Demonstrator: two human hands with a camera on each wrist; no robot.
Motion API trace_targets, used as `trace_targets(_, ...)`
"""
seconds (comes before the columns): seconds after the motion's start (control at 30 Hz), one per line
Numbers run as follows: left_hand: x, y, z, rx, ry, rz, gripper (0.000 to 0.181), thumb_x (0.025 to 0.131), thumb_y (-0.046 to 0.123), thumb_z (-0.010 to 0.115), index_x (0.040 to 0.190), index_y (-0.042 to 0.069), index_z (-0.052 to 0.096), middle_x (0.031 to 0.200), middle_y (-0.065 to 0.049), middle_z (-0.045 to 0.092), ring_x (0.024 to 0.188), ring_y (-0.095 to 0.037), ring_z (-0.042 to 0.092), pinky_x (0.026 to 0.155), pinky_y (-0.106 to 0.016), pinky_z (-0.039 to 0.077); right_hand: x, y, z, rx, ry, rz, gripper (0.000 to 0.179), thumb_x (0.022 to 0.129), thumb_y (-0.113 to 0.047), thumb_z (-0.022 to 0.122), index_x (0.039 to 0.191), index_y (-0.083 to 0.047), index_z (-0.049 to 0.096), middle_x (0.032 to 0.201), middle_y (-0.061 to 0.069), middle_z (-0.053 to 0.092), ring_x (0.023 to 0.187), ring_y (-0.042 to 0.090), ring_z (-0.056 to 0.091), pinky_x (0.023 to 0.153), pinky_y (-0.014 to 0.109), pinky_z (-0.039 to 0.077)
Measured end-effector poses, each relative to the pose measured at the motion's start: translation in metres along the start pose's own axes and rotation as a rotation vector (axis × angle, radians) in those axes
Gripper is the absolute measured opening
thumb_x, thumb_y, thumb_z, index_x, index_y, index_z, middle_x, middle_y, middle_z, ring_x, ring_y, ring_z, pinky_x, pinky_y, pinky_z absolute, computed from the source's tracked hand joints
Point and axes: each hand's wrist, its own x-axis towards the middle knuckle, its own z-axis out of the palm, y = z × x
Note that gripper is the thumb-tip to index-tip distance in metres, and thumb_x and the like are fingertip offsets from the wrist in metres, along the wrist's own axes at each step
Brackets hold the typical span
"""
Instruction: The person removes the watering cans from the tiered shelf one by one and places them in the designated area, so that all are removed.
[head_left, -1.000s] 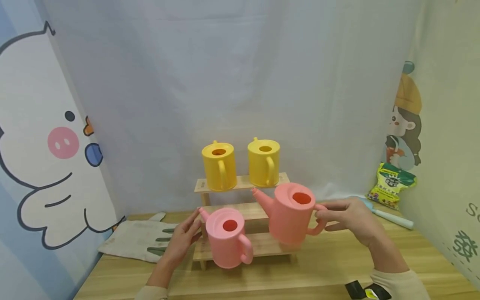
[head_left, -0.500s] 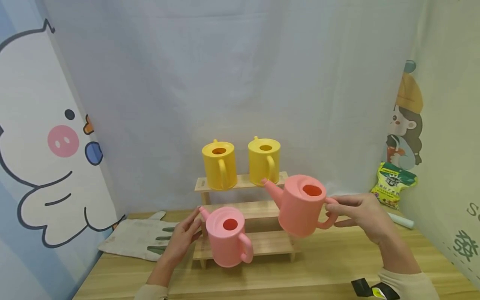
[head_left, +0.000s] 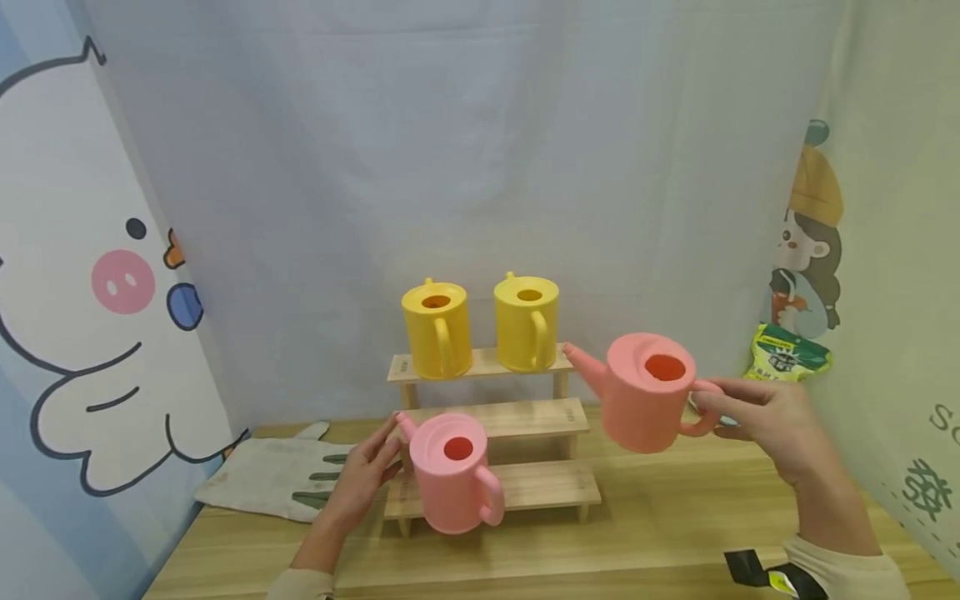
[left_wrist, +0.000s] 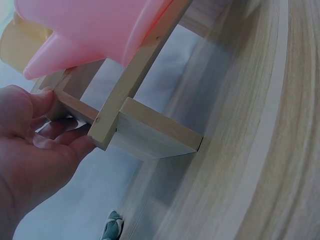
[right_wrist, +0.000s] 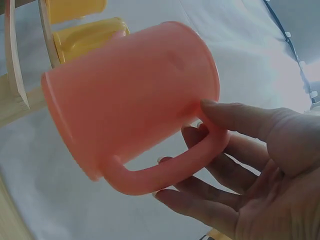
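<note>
White-green glove lying on table, far left. Left hand: thumb and fingers clamped on left side of wooden stand. Light-pink watering can at left end of lowest tier. Two yellow watering cans side by side, top tier. Coral watering can in air, right of stand, spout leftward; right hand clamped on handle. Green-yellow bag behind right hand.

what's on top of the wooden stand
On the wooden stand, two yellow watering cans sit on the top shelf, a pink can on the bottom one. Shelf area behind the pink can is covered, so unseen.
</note>
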Motion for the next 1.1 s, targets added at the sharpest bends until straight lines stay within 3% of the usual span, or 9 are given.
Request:
trace_targets(0.23, -0.001, -0.001, 0.000, 0.007, 0.006, 0.012, 0.053, 0.108, 0.018, 0.049, 0.156, 0.002, 0.032, 0.160, -0.019, 0.029, 0.141, -0.034, 0.036, 0.105, -0.045, 0.045, 0.003, 0.009, -0.008, -0.067, 0.073, 0.043, 0.059, 0.096, -0.035, 0.069, 0.128, 0.015, 0.060, 0.090, -0.006, 0.076, 0.082, 0.000, 0.069, 0.068, 0.026, 0.061)
trace_targets(0.5, -0.002, 0.000, 0.001, 0.007, 0.005, 0.013, 0.053, 0.108, 0.016, 0.048, 0.156, 0.001, 0.031, 0.160, -0.020, 0.028, 0.140, -0.035, 0.037, 0.104, -0.044, 0.045, 0.007, 0.016, -0.007, -0.050, 0.142, 0.062, 0.061, 0.095, -0.034, 0.071, 0.125, 0.017, 0.060, 0.084, -0.006, 0.075, 0.077, 0.001, 0.070, 0.066, 0.023, 0.060)
trace_targets(0.67, 0.000, 0.000, 0.000, 0.004, 0.009, 0.010, 0.053, 0.108, 0.018, 0.049, 0.156, 0.002, 0.032, 0.160, -0.018, 0.029, 0.140, -0.033, 0.038, 0.105, -0.043, 0.045, 0.010, 0.021, -0.004, -0.135, 0.214, 0.109, 0.061, 0.092, -0.038, 0.074, 0.121, 0.014, 0.066, 0.087, 0.006, 0.076, 0.073, 0.001, 0.067, 0.063, 0.019, 0.058)
trace_targets(0.83, 0.000, -0.001, 0.000, 0.010, 0.017, 0.012, 0.052, 0.108, 0.017, 0.048, 0.155, 0.001, 0.033, 0.159, -0.019, 0.029, 0.140, -0.035, 0.037, 0.104, -0.045, 0.045, 0.016, 0.033, 0.007, -0.199, 0.271, 0.174, 0.057, 0.089, -0.039, 0.076, 0.115, 0.011, 0.070, 0.089, 0.016, 0.075, 0.070, 0.005, 0.063, 0.059, 0.022, 0.054)
trace_targets(1.1, -0.001, 0.000, 0.000, 0.000, 0.004, 0.010, 0.053, 0.108, 0.018, 0.049, 0.156, 0.002, 0.032, 0.159, -0.019, 0.029, 0.140, -0.035, 0.038, 0.105, -0.044, 0.044, 0.026, 0.062, 0.028, -0.234, 0.315, 0.204, 0.052, 0.090, -0.041, 0.075, 0.109, 0.007, 0.074, 0.090, 0.012, 0.073, 0.085, 0.024, 0.057, 0.059, 0.028, 0.049)
